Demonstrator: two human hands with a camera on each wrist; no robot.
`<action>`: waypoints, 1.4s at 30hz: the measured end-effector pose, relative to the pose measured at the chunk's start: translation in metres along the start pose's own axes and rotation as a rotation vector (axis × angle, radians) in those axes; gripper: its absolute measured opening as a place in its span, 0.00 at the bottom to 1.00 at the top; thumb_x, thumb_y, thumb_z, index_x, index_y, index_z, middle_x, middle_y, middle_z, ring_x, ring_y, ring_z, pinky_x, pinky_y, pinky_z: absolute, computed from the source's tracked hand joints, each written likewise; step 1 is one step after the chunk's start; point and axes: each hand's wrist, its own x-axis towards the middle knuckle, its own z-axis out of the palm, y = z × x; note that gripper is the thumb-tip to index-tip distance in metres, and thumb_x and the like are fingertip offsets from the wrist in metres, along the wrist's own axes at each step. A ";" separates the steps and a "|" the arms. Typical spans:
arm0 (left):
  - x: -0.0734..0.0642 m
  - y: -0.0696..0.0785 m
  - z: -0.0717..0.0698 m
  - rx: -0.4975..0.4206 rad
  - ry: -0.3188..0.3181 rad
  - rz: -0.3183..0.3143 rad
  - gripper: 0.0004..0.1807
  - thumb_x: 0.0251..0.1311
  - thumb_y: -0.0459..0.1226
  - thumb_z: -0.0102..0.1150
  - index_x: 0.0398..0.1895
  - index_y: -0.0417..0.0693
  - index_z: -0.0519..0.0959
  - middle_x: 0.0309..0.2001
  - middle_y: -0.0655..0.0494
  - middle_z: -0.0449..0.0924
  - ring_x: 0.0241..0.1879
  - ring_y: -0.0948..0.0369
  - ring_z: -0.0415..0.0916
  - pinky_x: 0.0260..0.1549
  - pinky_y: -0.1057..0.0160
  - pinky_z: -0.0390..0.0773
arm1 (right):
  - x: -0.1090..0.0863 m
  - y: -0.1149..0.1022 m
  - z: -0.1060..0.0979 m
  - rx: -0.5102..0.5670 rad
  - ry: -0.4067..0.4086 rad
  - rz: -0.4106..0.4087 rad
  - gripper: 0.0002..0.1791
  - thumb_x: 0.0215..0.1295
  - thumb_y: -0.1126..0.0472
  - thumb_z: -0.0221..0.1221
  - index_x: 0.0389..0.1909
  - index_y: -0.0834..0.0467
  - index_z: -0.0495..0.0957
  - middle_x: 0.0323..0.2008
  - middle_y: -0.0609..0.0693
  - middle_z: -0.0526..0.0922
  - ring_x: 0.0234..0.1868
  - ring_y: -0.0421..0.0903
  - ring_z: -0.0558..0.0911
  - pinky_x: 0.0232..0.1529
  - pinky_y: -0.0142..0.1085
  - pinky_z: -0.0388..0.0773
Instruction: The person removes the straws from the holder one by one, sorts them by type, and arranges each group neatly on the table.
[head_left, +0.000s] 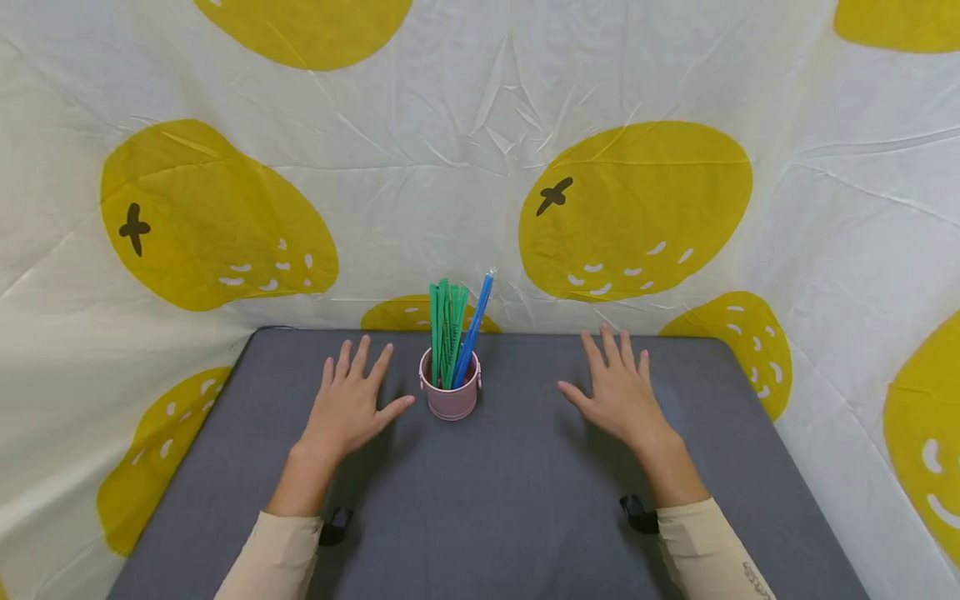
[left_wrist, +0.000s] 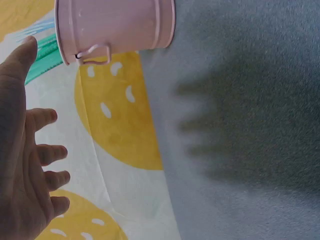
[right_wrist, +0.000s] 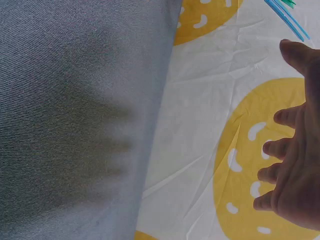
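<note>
A small pink bucket (head_left: 452, 403) with side handles stands on the dark grey table. Several flat green strips (head_left: 447, 333) and a few thin blue sticks (head_left: 474, 329) poke up out of it. What exactly these strips and sticks are, I cannot tell. To the bucket's left, my left hand (head_left: 348, 404) hovers with fingers spread, its thumb pointing at the bucket without touching it. My right hand (head_left: 618, 392) is held over the table farther off on the right, fingers spread, holding nothing. In the left wrist view the bucket (left_wrist: 115, 27) appears near the thumb.
The grey table (head_left: 510, 500) has its back edge just behind the bucket. A white cloth (head_left: 450, 217) printed with yellow fruit shapes hangs behind and at both sides. Dark wrist cameras (head_left: 639, 514) sit at the inner side of each sleeve.
</note>
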 end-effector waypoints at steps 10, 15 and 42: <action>0.009 0.001 -0.004 0.026 -0.022 0.067 0.55 0.65 0.72 0.49 0.84 0.49 0.50 0.83 0.38 0.43 0.81 0.35 0.40 0.76 0.31 0.46 | 0.016 -0.010 0.002 0.020 0.039 -0.095 0.51 0.71 0.36 0.59 0.82 0.59 0.50 0.82 0.66 0.48 0.81 0.71 0.47 0.73 0.75 0.43; 0.011 0.001 -0.002 0.023 -0.031 0.088 0.56 0.65 0.71 0.50 0.84 0.47 0.49 0.83 0.38 0.43 0.81 0.35 0.41 0.76 0.32 0.48 | 0.026 -0.017 0.009 0.045 0.054 -0.142 0.50 0.71 0.38 0.60 0.82 0.59 0.50 0.81 0.64 0.51 0.81 0.69 0.50 0.74 0.74 0.44; 0.038 0.015 0.018 -0.256 -0.070 0.167 0.62 0.61 0.71 0.57 0.83 0.41 0.47 0.82 0.39 0.48 0.81 0.42 0.50 0.77 0.39 0.54 | 0.091 -0.048 0.033 0.517 -0.032 -0.210 0.40 0.76 0.47 0.60 0.81 0.56 0.57 0.79 0.56 0.62 0.78 0.58 0.65 0.76 0.59 0.62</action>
